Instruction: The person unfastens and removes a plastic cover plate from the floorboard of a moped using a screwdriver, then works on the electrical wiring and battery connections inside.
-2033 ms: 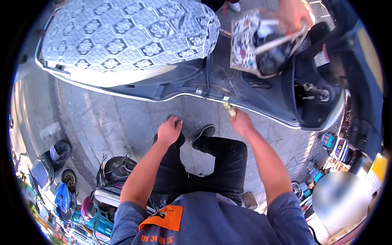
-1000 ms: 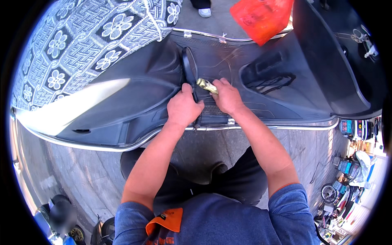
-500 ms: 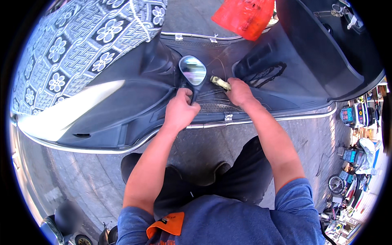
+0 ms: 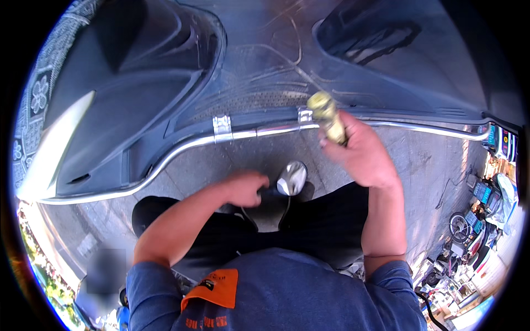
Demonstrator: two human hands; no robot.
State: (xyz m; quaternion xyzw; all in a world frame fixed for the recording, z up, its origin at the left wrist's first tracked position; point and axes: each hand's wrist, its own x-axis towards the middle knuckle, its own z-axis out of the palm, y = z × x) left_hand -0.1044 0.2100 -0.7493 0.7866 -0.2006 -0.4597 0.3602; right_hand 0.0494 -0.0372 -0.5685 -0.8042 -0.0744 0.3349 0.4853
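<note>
Fingers of the right hand gripped a stubby yellowish object over the chrome rail, which separated the mirror from the scooter's footboard. Nearside of the rail, the left hand curled its fingers beside the mirror; whether they held it was unclear. Beyond the rail, a recess showed a dark loop.

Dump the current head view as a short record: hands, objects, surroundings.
Left hand: fingers curled, beside the mirror; whether it grips it is unclear
Right hand: closed around a yellowish object, exact kind unclear
Mirror: rounded, dark-backed edge not distinguishable, seen between the knees
Scooter footboard: dark grey, beyond the hands
Chrome rail: along the footboard's near edge, with silver clamps
Cover: patterned, far left
Background: parked vehicles, right edge
</note>
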